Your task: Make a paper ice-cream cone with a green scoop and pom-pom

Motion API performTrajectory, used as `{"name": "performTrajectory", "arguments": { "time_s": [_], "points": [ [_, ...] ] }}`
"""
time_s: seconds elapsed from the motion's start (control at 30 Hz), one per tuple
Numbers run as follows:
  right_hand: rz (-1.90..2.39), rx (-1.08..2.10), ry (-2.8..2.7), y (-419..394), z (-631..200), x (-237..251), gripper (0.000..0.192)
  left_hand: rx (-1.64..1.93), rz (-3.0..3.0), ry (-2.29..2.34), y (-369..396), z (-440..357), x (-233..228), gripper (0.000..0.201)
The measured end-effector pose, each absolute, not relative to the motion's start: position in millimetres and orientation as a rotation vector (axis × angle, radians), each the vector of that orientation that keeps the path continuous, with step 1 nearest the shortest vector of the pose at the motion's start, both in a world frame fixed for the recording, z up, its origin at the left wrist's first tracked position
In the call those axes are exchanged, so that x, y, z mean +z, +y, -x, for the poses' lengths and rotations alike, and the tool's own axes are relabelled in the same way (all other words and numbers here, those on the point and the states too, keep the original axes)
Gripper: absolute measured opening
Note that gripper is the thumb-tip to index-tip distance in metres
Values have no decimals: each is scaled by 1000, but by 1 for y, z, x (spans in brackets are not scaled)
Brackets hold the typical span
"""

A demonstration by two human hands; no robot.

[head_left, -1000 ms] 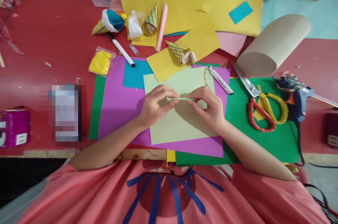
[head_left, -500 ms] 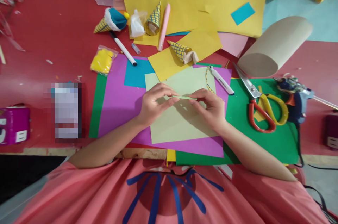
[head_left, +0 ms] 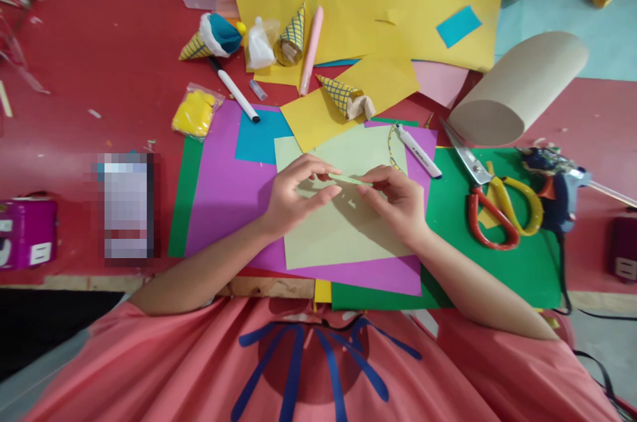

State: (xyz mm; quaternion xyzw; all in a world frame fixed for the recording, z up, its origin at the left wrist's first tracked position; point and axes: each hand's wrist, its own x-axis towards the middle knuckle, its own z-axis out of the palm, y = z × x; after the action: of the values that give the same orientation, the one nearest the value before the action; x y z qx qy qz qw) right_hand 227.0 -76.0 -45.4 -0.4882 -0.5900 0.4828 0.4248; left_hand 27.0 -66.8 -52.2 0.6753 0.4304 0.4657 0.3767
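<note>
A thin light-green strip [head_left: 351, 180], seen nearly edge-on, is pinched between the thumb and fingers of my right hand [head_left: 399, 202]. Its other end lies by the fingertips of my left hand [head_left: 294, 195], whose thumb is spread away below it, so that hand is open. Both hands are above a pale green sheet [head_left: 318, 243] lying on a purple sheet [head_left: 233, 203]. Just beyond my right hand lie a white marker [head_left: 419, 151] and a narrow patterned yellow strip [head_left: 391, 146]. A paper cone with a blue grid [head_left: 336, 93] rests on yellow paper farther off.
Scissors with red and yellow handles [head_left: 490, 200] and a blue glue gun [head_left: 562, 200] lie on green sheet at right. Behind them is a cardboard tube [head_left: 520, 87]. A finished-looking cone [head_left: 212, 36], a black-capped marker [head_left: 239, 95] and a yellow packet [head_left: 195, 113] are at left.
My left thumb has come away from the strip and that hand has opened. The strip now tilts slightly, its left end a bit higher, still pinched in my right hand.
</note>
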Motion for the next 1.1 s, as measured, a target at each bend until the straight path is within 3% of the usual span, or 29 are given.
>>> {"name": "performTrajectory", "arguments": {
  "time_s": [0.27, 0.5, 0.77, 1.0, 1.1],
  "points": [
    [1210, 1175, -1537, -75, -230, -46, 10, 1145, -1768, 1163, -66, -28, -51, 8],
    [1205, 1290, -1420, -70, -230, -44, 21, 951, -1896, 1058, -65, -32, -50, 13],
    [1185, 1233, -1625, -72, -224, -42, 32, 1007, -1693, 1097, -66, -33, -48, 16],
    [1125, 1159, -1637, -76, -222, -43, 15, 957, -2014, 954, -68, -36, -49, 9],
    [1069, 1083, -1697, -74, -223, -45, 15, 940, -1984, 1020, -69, -35, -47, 16]
  ]
}}
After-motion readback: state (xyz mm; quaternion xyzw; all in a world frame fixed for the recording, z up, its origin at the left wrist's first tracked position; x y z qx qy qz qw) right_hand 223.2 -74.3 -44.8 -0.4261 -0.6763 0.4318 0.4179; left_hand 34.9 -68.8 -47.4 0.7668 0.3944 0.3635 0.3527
